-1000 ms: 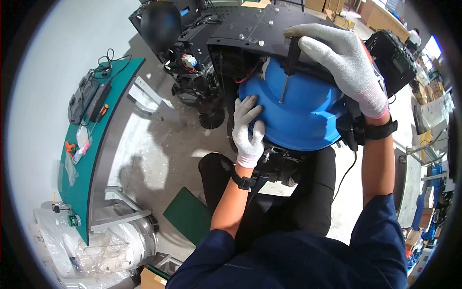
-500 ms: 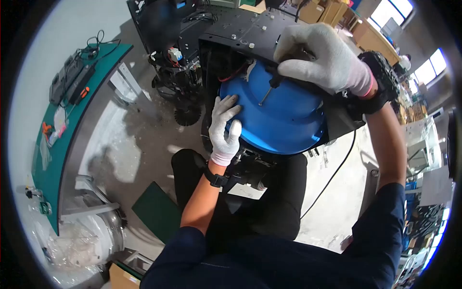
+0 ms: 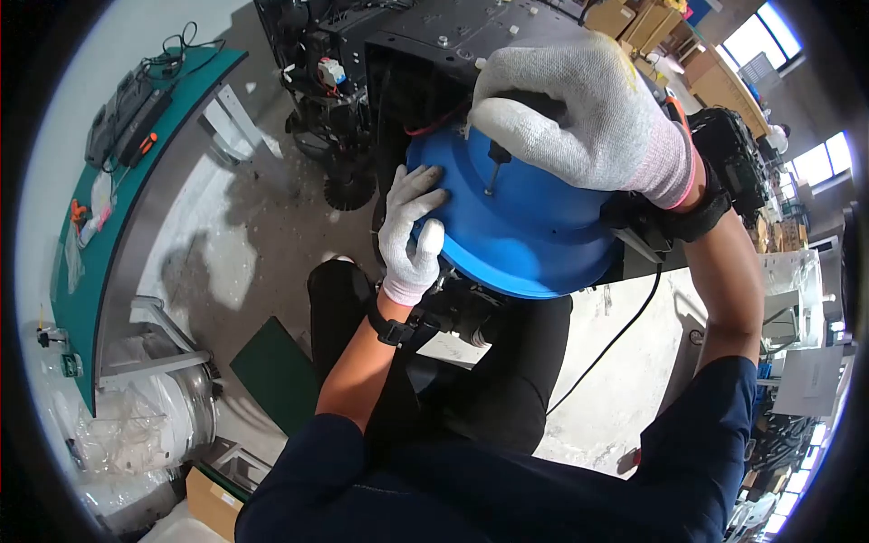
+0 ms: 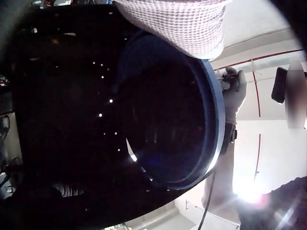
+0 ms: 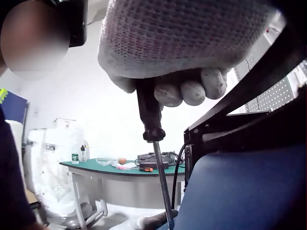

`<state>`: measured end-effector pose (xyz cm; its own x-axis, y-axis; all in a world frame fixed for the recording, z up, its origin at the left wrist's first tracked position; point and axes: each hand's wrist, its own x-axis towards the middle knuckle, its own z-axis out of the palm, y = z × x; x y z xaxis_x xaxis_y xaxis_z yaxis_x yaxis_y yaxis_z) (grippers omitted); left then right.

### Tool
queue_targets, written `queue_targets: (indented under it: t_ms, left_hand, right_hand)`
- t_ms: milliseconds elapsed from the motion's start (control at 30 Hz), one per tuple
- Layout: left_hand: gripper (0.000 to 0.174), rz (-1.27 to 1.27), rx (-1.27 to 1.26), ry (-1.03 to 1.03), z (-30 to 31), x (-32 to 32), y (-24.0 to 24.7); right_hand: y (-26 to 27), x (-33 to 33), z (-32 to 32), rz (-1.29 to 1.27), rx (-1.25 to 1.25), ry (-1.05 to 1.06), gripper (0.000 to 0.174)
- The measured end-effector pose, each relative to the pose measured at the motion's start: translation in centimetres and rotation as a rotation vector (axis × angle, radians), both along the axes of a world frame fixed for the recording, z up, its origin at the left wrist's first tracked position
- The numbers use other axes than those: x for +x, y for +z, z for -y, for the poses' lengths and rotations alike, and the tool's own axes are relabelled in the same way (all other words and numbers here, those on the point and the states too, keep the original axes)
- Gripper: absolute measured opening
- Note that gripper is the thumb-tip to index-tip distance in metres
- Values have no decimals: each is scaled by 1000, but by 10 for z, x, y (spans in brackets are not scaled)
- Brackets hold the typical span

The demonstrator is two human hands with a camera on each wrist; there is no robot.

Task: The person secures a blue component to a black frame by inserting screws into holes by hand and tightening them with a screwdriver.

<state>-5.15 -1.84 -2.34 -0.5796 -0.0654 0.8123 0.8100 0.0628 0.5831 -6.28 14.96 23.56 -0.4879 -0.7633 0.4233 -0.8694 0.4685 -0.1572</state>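
Observation:
A round blue plastic cover (image 3: 534,240) is set in the front of a black machine housing (image 3: 444,41). My right hand (image 3: 584,122), in a pale knit glove, grips a black-handled screwdriver (image 5: 149,110) from above, fingers curled round the handle. Its thin metal shaft (image 3: 490,186) points down at the cover; most of the handle is hidden by the hand in the head view. My gloved left hand (image 3: 409,237) rests on the cover's left edge with its fingers spread. In the left wrist view the cover's rim (image 4: 217,105) shows below the glove.
Left of me stands a green-topped table (image 3: 118,235) with black devices (image 3: 127,122), cables and an orange-handled tool (image 3: 148,143). Another dark machine (image 3: 335,109) with a round brush is beside the housing. A black cable (image 3: 606,348) hangs at the right. Plastic-wrapped equipment (image 3: 149,412) stands lower left.
My right hand has turned over the screwdriver, its fingers now wrapped round the handle where they earlier stretched across its top. The left hand stays at the cover's edge. The head view has shifted.

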Motion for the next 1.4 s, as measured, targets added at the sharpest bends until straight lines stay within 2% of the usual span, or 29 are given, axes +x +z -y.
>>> queue_targets:
  t_ms: [33,67,133,167,267,300,367,500,567,600,667,800,933,1000,1100,1200,1333,1400]
  left_hand:
    - [31,-5,21,-1,-1,0,-1]
    - [32,-10,43,4,-1,0,0]
    - [32,-6,44,35,-3,1,3]
    - [32,-3,33,37,-3,1,2]
    - [34,-6,15,27,-1,1,1]
    - [34,-12,20,25,-2,0,1]
    - [34,-16,23,17,-2,0,0]
    - [34,-17,23,8,0,0,1]
    - [33,-17,21,7,0,1,2]
    - [32,-13,24,6,0,1,2]
    - [31,-8,25,2,0,1,2]
    - [29,-7,27,1,0,0,2]
    - [29,-5,34,-4,0,0,2]
    - [28,3,34,5,1,1,3]
    - [28,-11,30,-2,1,1,2]
    - [29,-12,40,-14,0,-1,4]
    - [31,-1,23,-6,2,2,3]
    - [33,-4,26,-8,2,0,4]
  right_hand:
    - [3,4,1,-27,55,-51,23]
    - [6,11,3,-16,53,-44,23]
    - [10,20,10,49,55,-167,22]
    - [5,18,5,159,-17,-229,20]
    - [-4,11,-5,-104,-11,-237,22]
    - [3,17,0,-102,-14,-238,22]
    - [20,35,15,139,-29,-405,20]
    - [8,19,8,199,-135,-277,21]
    - [15,31,21,-27,-30,-279,23]
    - [19,31,21,-29,-30,-281,23]
    - [24,31,17,136,-85,-206,26]
    - [2,5,-3,105,-67,-181,30]
    - [-2,6,3,161,-95,-263,35]
    - [0,9,9,163,-120,-409,21]
    - [-6,2,5,84,-114,-271,21]
    - [14,25,15,200,-61,-318,28]
    - [16,28,18,177,-34,-310,30]
    - [20,29,26,351,-135,-480,27]
